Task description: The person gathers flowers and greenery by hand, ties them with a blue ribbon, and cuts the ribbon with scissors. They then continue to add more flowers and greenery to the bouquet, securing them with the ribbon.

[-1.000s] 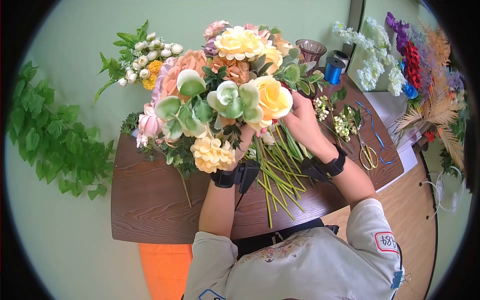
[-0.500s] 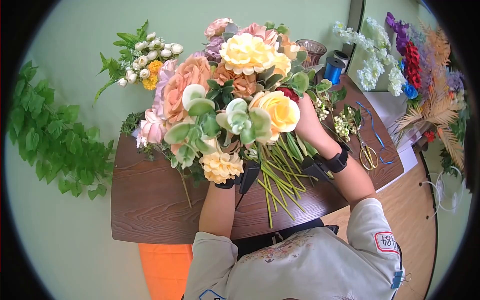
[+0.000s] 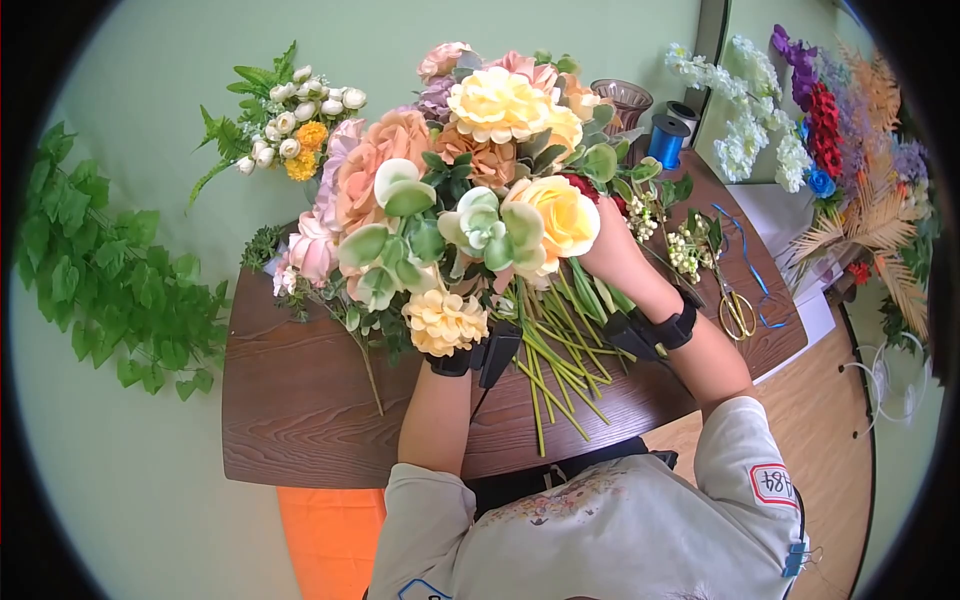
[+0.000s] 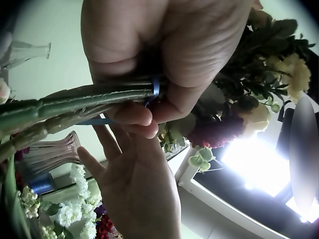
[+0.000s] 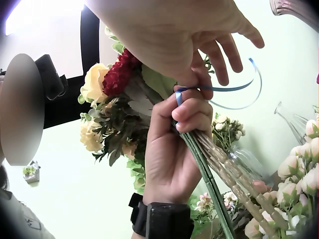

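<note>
In the head view a bouquet of peach, yellow and pink flowers hides most of the left hand. The left hand curls round its stems below the blooms. A thin blue ribbon loops over the stems at the left fingers, its free end curving outward. Beside it, the right hand pinches the ribbon with a bent finger, the other fingers spread; its thumb is hidden. The left wrist view shows the right palm just beyond the left fingertips.
On the table, a blue ribbon spool and a ribbed vase stand at the back right. Gold-handled scissors, berry sprigs and loose ribbon lie at the right. Ivy hangs on the left.
The bouquet's blooms have shifted toward the person, then slightly right. The right hand has moved a little right and remains beside the stems; the left hand has become more covered by flowers.
</note>
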`<state>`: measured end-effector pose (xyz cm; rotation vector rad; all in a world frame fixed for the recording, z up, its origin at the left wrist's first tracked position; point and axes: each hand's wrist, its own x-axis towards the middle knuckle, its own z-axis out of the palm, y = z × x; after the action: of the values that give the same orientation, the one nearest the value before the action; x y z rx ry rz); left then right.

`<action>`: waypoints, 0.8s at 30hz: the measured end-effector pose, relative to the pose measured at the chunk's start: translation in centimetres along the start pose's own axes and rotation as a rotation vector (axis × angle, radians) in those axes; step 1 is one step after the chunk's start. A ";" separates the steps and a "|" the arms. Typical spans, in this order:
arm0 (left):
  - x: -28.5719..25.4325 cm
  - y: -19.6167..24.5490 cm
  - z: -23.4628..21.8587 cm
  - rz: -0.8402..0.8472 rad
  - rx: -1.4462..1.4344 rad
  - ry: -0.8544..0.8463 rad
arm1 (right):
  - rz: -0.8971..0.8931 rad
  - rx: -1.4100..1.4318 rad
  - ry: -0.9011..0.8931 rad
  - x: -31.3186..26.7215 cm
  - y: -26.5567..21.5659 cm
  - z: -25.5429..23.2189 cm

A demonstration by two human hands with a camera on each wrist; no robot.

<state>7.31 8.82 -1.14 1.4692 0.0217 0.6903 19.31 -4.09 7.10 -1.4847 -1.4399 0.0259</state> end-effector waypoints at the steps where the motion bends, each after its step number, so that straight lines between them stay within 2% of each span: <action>1: 0.0 0.1 0.1 0.000 0.000 0.000 | 0.031 -0.037 -0.036 -0.1 0.1 0.0; 4: -0.1 0.6 0.5 0.033 -0.056 0.027 | -0.026 0.013 -0.033 -0.1 0.1 0.1; 5: 0.1 0.8 0.5 0.039 0.005 0.016 | -0.026 0.013 -0.033 -0.1 -0.1 0.2; 7: 0.2 1.2 0.7 0.045 0.067 0.006 | 0.046 0.142 -0.008 -0.1 -0.5 0.5; 9: 0.2 1.8 1.5 0.036 0.048 0.072 | 0.075 0.138 -0.043 -0.1 -0.2 0.4; 10: 0.3 2.8 0.4 0.019 -0.067 -0.159 | 0.104 0.134 -0.077 -0.1 0.1 0.4; 14: 0.5 2.4 1.0 0.033 -0.043 -0.114 | 0.103 0.107 -0.119 0.0 1.1 0.4; 16: 0.5 2.3 1.1 0.042 -0.028 -0.085 | -0.079 0.033 -0.059 -0.2 2.0 0.8; 19: 0.1 2.2 0.9 0.056 -0.004 -0.040 | -0.112 -0.133 -0.015 -0.3 -0.6 -0.2; 20: 1.1 2.3 0.7 0.060 0.004 -0.025 | -0.178 -0.142 0.030 -0.2 -0.5 -0.1; 24: 0.9 2.1 1.0 0.078 0.037 0.030 | -0.220 -0.299 0.020 -0.3 -0.7 -0.3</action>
<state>7.58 8.19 1.24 1.5011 0.0001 0.7785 18.87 -4.62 7.54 -1.5481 -1.6362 -0.3524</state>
